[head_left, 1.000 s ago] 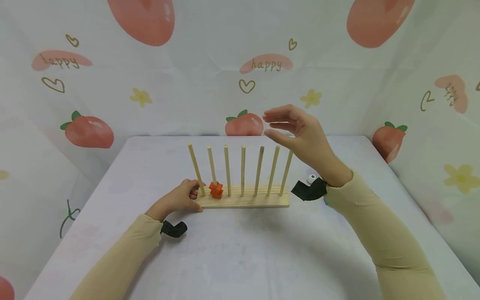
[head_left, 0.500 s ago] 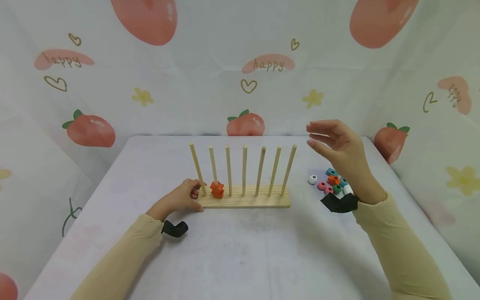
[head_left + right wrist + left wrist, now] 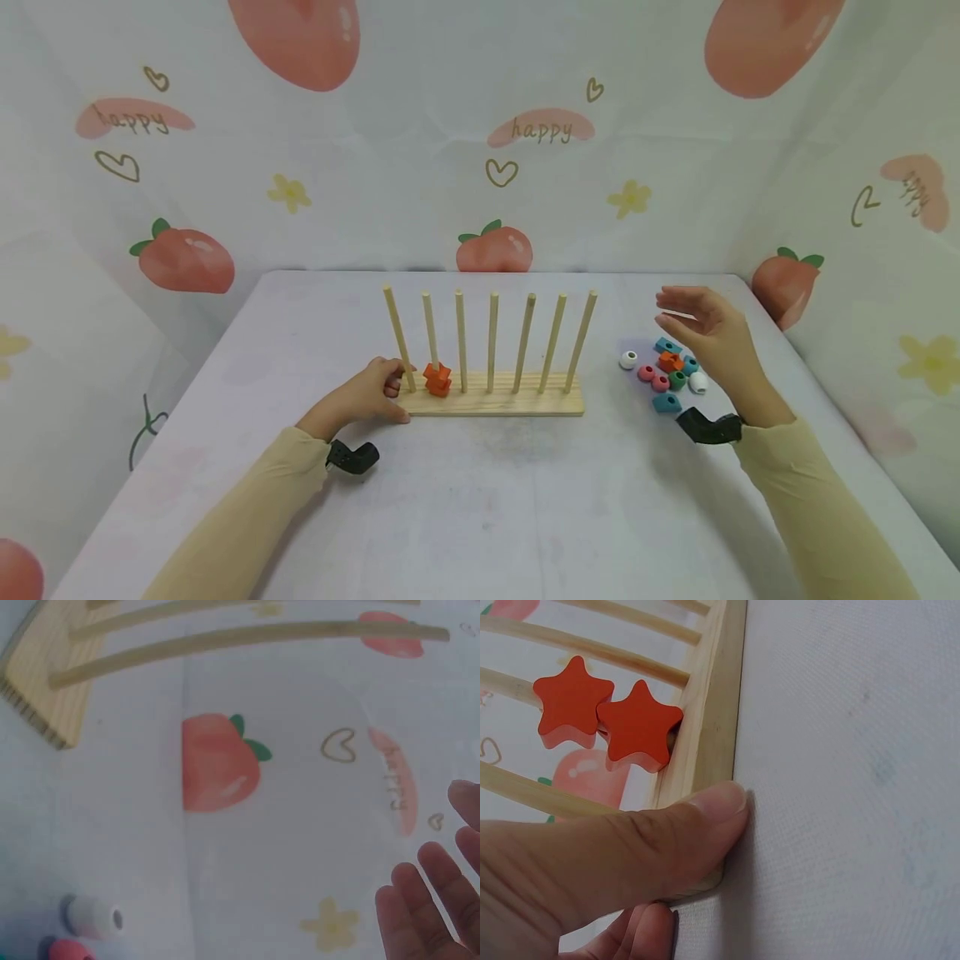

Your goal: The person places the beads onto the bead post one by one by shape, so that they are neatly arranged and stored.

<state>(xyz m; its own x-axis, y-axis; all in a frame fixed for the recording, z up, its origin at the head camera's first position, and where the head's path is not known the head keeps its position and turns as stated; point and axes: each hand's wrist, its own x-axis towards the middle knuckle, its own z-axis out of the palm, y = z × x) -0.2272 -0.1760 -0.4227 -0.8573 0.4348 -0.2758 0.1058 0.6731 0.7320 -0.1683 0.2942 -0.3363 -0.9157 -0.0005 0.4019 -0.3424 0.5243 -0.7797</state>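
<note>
1. Fruit-printed cloth [image 3: 405,200] is hanging behind and at both sides of a pale table [image 3: 480,508], head view.
2. Head: wooden peg rack [image 3: 498,407] is standing mid-table, seven pegs [image 3: 492,342] rising from its base in a row.
3. Head: orange star beads [image 3: 437,381] are sitting low on the second peg from the left.
4. Head: left hand [image 3: 365,393] is gripping the rack's left end, thumb at the front edge, fingers curling in beside the leftmost peg.
5. Head: right hand [image 3: 712,333] is hovering by the loose pieces, well apart from the rack; grip is spread, fingers extending, thumb standing off below them.
6. Head: loose pieces are lying in a group right of the rack: white beads [image 3: 628,360], pink beads [image 3: 647,373], green bead [image 3: 677,380], blue pieces [image 3: 666,403], orange piece [image 3: 670,362].
7. Head: beige sleeves [image 3: 251,508] are covering both forearms; black bands [image 3: 708,427] are showing at the wrists.
8. Left wrist: two stars are sitting side by side, touching, near the base; thumb is pressing the front edge by the corner, other fingertips showing beyond the end, so base is being pinched.
9. Right wrist: separated fingers are reaching in from the right edge; rack end is showing upper left, a white and a pink bead lower left.
</note>
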